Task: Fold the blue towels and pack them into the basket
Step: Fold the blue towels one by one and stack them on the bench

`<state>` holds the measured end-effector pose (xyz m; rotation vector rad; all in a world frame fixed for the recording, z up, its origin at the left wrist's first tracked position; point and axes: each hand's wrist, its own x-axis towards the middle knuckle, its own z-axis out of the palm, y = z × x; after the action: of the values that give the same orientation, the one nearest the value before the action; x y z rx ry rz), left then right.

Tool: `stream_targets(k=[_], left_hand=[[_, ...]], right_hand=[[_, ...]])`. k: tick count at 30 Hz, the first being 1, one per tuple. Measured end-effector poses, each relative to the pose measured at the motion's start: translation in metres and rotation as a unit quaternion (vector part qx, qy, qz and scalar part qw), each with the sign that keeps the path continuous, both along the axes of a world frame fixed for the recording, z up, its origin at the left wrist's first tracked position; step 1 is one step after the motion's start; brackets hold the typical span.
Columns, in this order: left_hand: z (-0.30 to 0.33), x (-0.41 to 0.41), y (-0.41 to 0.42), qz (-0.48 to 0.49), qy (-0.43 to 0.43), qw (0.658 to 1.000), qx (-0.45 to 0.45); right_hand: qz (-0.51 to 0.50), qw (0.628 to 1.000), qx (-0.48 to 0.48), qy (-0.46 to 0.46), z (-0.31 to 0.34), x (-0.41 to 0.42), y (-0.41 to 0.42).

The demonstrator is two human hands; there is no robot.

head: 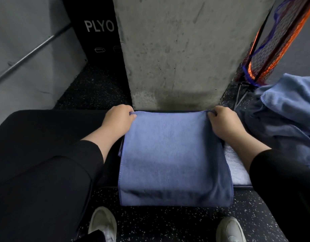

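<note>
A blue towel (173, 154) lies folded over the black bench (46, 126) in front of me, its near fold hanging past the bench's front edge. My left hand (118, 119) pinches the towel's far left corner. My right hand (224, 122) pinches the far right corner. Both corners sit at the bench's far edge. A heap of loose blue towels (288, 109) lies to the right. An orange and blue mesh basket (276, 42) leans at the upper right.
A grey concrete pillar (182, 49) rises straight behind the bench. A black plyo box (98, 32) stands at its left, beside a metal bar (34, 53) on the wall. My white shoes (103, 224) rest on the speckled black floor below.
</note>
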<state>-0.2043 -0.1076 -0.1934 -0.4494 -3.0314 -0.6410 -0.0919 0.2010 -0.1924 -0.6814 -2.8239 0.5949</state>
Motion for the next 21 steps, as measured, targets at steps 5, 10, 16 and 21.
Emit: stream_targets(k=[5, 10, 16, 21], left_hand=[[-0.018, 0.001, 0.003, -0.037, 0.059, 0.996, -0.062], [-0.013, 0.002, -0.002, -0.090, 0.042, 0.989, -0.106], [-0.004, 0.007, -0.004, -0.080, 0.001, 0.989, -0.124], [0.009, 0.014, -0.010, -0.021, -0.085, 0.990, 0.111]], right_hand=[[0.037, 0.998, 0.041, -0.043, -0.012, 0.006, -0.002], [0.073, 0.993, 0.041, -0.084, -0.008, 0.004, 0.003], [0.061, 0.996, 0.001, -0.058, -0.002, 0.006, -0.006], [0.011, 0.994, -0.103, 0.029, 0.013, 0.011, -0.006]])
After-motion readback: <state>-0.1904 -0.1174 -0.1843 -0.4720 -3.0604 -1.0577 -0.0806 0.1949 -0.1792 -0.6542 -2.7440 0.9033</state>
